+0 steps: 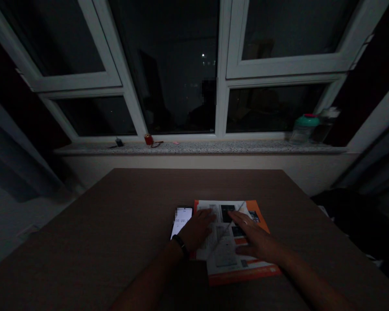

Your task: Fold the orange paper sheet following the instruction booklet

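Fingers of two hands lay flat and slightly spread, pinching nothing. The left hand and right hand pressed on one leaflet, orange-edged with white print and a diagonal fold, at lower centre on the desk, touching one lit phone.

Left hand flat; right hand flat

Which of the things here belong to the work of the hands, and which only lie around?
In hand: printed orange leaflet, partly folded, on the table; left hand and right hand flat on it.
Lying about: lit phone beside the left hand; on the windowsill, small red object, small black object, green-lidded jar, bottle.
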`<act>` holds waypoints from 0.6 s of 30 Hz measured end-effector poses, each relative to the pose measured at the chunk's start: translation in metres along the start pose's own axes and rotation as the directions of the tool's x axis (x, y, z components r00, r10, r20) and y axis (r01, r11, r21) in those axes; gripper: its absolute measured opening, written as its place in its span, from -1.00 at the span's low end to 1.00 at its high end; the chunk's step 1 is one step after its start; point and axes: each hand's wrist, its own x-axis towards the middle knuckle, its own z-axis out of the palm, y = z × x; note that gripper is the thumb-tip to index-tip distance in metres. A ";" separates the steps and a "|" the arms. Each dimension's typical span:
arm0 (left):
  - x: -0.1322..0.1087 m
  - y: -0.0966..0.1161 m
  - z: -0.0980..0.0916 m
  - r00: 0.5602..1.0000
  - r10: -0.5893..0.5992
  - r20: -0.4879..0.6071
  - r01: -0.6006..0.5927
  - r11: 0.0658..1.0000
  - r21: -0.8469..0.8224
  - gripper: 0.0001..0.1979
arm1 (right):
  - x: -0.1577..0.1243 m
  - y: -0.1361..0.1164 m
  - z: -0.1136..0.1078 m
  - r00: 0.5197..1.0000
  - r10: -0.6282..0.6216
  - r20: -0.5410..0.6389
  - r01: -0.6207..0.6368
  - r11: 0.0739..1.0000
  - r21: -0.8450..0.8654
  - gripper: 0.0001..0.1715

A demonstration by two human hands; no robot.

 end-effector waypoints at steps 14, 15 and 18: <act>-0.001 0.032 0.004 0.997 0.051 -0.063 -0.055 0.996 -0.067 -0.38 | 0.012 -0.010 0.002 0.991 -0.050 -0.123 0.054 0.998 0.031 0.04; -0.001 0.032 0.004 0.997 0.051 -0.062 -0.055 0.996 -0.065 -0.39 | 0.014 -0.012 0.004 0.985 -0.047 -0.169 0.051 0.999 0.019 -0.04; -0.001 0.032 0.006 0.997 0.048 -0.067 -0.051 0.997 -0.054 -0.40 | 0.021 -0.017 0.011 0.954 -0.066 -0.294 0.067 0.998 -0.007 -0.22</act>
